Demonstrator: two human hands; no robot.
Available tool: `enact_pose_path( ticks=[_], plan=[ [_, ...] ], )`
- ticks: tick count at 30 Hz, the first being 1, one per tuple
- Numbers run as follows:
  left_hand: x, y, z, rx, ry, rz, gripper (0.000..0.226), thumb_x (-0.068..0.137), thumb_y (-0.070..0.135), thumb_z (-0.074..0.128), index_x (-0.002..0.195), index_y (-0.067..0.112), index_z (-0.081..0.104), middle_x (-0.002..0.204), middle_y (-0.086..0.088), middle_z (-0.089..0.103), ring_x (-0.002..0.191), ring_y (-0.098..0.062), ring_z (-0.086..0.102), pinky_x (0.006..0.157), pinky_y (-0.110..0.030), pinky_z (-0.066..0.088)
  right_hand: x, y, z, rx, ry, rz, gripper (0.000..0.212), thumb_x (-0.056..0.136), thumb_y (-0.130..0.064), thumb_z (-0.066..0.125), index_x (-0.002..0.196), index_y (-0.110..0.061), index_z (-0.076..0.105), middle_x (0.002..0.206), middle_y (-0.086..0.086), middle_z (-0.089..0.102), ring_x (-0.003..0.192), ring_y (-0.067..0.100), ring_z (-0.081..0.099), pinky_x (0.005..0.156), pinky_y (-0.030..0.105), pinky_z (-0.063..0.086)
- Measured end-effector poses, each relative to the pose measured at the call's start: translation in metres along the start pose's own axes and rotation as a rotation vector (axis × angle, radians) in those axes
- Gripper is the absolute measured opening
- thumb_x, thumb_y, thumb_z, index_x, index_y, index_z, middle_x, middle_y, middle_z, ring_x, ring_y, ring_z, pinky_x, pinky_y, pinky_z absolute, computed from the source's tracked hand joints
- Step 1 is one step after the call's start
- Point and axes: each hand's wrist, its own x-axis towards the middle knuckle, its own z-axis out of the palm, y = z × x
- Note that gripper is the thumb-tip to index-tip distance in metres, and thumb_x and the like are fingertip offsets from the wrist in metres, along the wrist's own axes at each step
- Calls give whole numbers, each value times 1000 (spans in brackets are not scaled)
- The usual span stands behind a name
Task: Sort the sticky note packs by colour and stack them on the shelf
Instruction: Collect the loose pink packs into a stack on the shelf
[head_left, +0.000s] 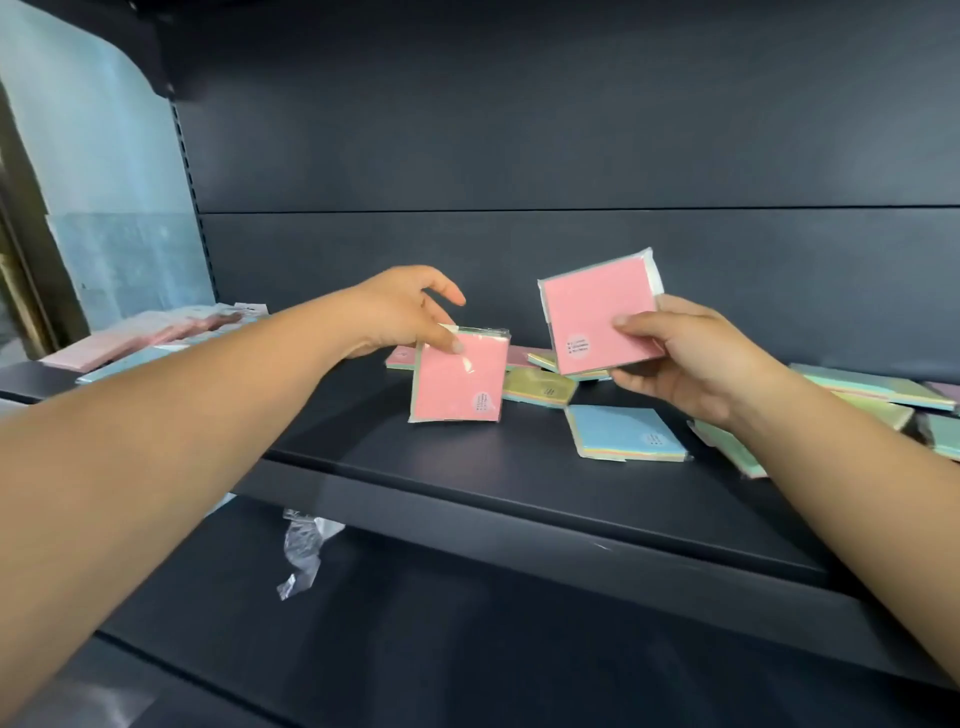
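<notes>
My left hand (400, 312) pinches the top edge of a pink sticky note pack (460, 376), which stands tilted on the dark shelf (467, 467). To its right, my right hand (685, 353) holds a second pink pack (597, 317) in the air, thumb on its face and fingers behind. Below that pack a blue pack (623, 434) lies flat, and a yellow pack (537, 387) lies behind it. Several green and mixed packs (872, 387) lie scattered at the right, partly hidden by my right arm.
Flat pink and blue packs (130, 345) sit at the shelf's left end. A crumpled clear plastic wrapper (304, 551) hangs under the shelf above a lower shelf (467, 649). The dark back panel (519, 156) closes the rear.
</notes>
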Motion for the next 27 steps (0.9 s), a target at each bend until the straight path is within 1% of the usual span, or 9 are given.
enact_pose_path(
  ticks=[2,7,12,14,16,18,22,25,27],
  plan=[
    [-3,-10,0,-80,-11,39,48,77,-3,69,114,22,51,84,1,65,63,-4,62,54,-16,48,0,2,9,0,2,-3,17,91,-5,52,82,-19,57,80,-1,63,74,12,60,59,27,51],
    [-6,-45,14,-178,-61,100,58,79,-14,60,115,30,47,104,-2,57,85,-12,58,73,-28,56,5,2,33,9,46,4,17,90,-4,53,81,-18,56,79,0,63,73,13,61,61,29,51],
    [4,-65,22,-441,-95,26,91,78,-14,62,144,29,16,89,0,61,78,-8,61,60,-22,55,10,3,48,-17,118,-4,15,90,-5,53,83,-18,57,80,1,64,73,15,62,57,26,53],
    [10,-69,19,-510,-105,-30,76,79,-11,63,136,25,28,85,1,64,77,-9,62,62,-26,55,11,4,50,-19,139,-9,15,90,-5,53,84,-18,57,81,1,65,73,15,62,58,27,52],
    [16,-69,8,-543,-91,-45,43,81,-9,62,112,15,46,85,2,65,78,-11,61,69,-32,53,13,6,51,-29,155,-10,15,90,-5,52,84,-18,57,82,1,64,74,16,62,60,28,51],
    [25,-65,-11,-553,-77,-26,23,83,-4,61,94,16,55,84,1,66,75,-13,62,69,-31,52,16,8,54,-38,176,-9,15,90,-4,52,83,-17,57,82,2,64,76,16,62,62,29,51],
    [44,-59,-50,-587,-50,46,20,88,3,57,93,22,63,85,1,67,73,-10,64,57,-23,54,22,8,64,2,213,5,14,89,-1,54,81,-13,55,81,4,64,76,16,62,67,30,55],
    [65,-64,-60,-499,-101,19,22,88,4,58,102,21,63,86,2,66,73,-9,63,56,-21,52,30,11,77,53,248,25,13,87,1,55,84,-11,53,81,5,63,72,15,62,56,24,57],
    [80,-71,-57,-423,-126,-45,20,85,2,61,100,16,62,81,0,67,73,-10,62,62,-23,51,34,14,84,62,256,41,15,86,3,56,91,-10,51,84,5,63,72,15,63,50,23,56]
  ],
)
